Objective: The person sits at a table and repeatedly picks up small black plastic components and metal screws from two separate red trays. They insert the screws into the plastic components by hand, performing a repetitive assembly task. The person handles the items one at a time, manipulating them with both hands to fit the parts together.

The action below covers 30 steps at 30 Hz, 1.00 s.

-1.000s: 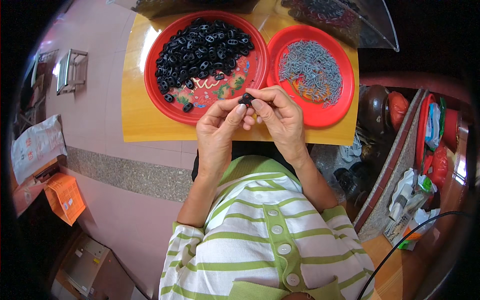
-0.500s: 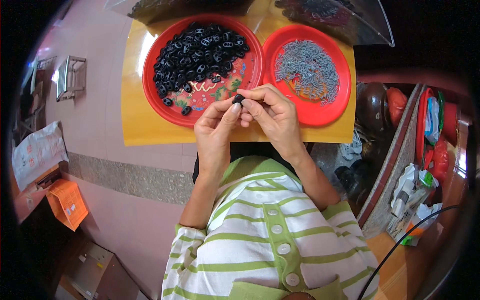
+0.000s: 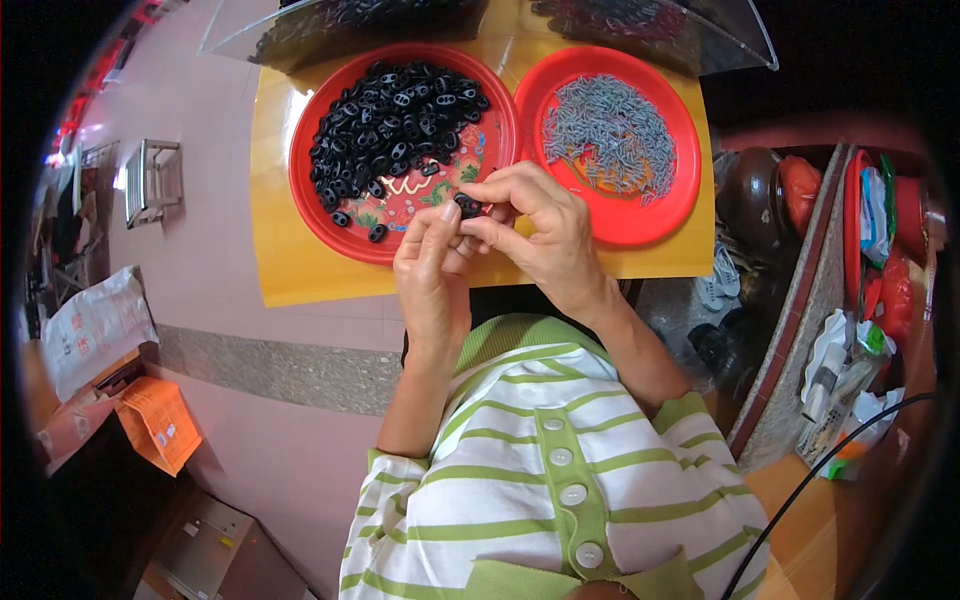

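Between my two hands, over the near edge of the yellow table, is a small black oval plastic piece with holes (image 3: 467, 206). My left hand (image 3: 436, 245) pinches it from the left with thumb and fingers. From the right, the thumb and forefinger of my right hand (image 3: 540, 225) close on its other end. Whether a smaller part sits in the piece is hidden by my fingers. Just beyond my hands lies a red patterned round tray (image 3: 345, 238) heaped with similar black pieces (image 3: 395, 115). Beside it, a red plate (image 3: 680, 200) holds many small grey screws (image 3: 610, 130).
Clear plastic bins (image 3: 640, 30) with dark pieces stand along the table's (image 3: 275, 270) far side. At left are a metal stool (image 3: 150, 185), a white sack (image 3: 95, 330) and an orange basket (image 3: 160, 425). A ledge with bags (image 3: 830, 370) and a black cable (image 3: 830, 455) lie to the right.
The black piece has turned between my fingers, and more of its holed face shows. My right hand's fingers have shifted around it. The whole view has moved slightly.
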### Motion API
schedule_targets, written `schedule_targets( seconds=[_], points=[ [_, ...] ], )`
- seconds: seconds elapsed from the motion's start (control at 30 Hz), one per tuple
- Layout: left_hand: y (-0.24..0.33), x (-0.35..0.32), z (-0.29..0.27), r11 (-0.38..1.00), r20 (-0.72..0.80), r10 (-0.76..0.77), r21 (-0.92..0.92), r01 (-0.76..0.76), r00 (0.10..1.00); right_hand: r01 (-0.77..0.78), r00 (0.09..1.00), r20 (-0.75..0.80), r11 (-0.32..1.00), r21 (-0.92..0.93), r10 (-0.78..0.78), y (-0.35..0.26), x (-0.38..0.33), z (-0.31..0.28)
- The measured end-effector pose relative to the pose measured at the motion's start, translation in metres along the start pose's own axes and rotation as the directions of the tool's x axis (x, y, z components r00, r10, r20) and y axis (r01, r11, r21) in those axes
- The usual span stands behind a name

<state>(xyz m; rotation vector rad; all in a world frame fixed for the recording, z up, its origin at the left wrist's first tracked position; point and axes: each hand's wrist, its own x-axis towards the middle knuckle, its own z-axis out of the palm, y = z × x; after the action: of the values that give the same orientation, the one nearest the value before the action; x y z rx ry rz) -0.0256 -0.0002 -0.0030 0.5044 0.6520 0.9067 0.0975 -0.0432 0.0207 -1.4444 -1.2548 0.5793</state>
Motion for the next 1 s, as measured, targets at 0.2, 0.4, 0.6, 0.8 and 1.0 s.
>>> schedule_targets(
  seconds=[0.2,0.4,0.6,0.8,1.0],
  points=[
    [-0.003,-0.004,0.005,0.944,0.116,0.182,0.256,-0.206,0.976,-0.133,0.99,0.083,0.968,0.211,0.118,0.003,-0.002,-0.013],
    [-0.015,-0.003,-0.002,0.914,0.23,0.224,0.286,-0.286,0.947,-0.283,0.959,0.15,0.836,0.47,0.24,0.012,-0.012,-0.013],
    [-0.023,-0.001,-0.006,0.89,0.277,0.282,0.281,-0.358,0.918,-0.261,0.963,0.164,0.89,0.373,0.214,0.013,-0.018,-0.017],
    [-0.017,-0.002,-0.005,0.855,0.199,0.267,0.403,-0.327,0.943,-0.3,0.948,0.2,0.905,0.3,0.248,0.011,-0.01,-0.019],
    [0.005,0.028,-0.002,0.507,0.186,0.411,0.767,-0.393,0.892,-0.174,0.979,-0.082,0.976,0.128,0.185,0.01,0.043,-0.054]
  ],
)
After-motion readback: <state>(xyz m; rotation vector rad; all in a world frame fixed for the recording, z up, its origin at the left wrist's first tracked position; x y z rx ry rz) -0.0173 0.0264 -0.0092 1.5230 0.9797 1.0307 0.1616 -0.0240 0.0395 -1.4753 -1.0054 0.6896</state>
